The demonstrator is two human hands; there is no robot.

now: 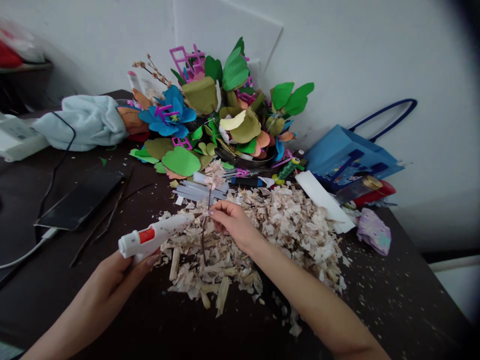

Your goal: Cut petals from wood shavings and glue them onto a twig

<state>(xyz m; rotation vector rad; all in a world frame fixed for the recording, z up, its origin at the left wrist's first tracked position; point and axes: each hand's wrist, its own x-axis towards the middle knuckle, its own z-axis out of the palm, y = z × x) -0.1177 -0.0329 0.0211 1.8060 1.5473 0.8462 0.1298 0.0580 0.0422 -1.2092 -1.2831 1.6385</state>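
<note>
1. Two hands are at work on my head feed, and I read the clock from the slender twig [203,240], which stands nearly upright at mid-view, a pale blossom [214,174] at its top.
2. At 8 o'clock, the left hand [112,280] grips a white glue gun [161,231], nozzle pointing to 3 and close to the twig.
3. At 4 o'clock, the right hand [234,225] has thumb and finger pinched at the twig; whether a petal is caught there too, I cannot tell.
4. I judge the twig light, fairly stiff and easily snapped; I'd hold its bare stem, lightly, clear of the blossom, which looks papery and crushable.
5. The gun should feel heavier; I'd keep it by its handle, fingers off the probably hot nozzle.
6. Dry flakes [288,220] spread towards 3; glue sticks [198,190] lie near 12, below the colourful flower arrangement [181,161].
</note>
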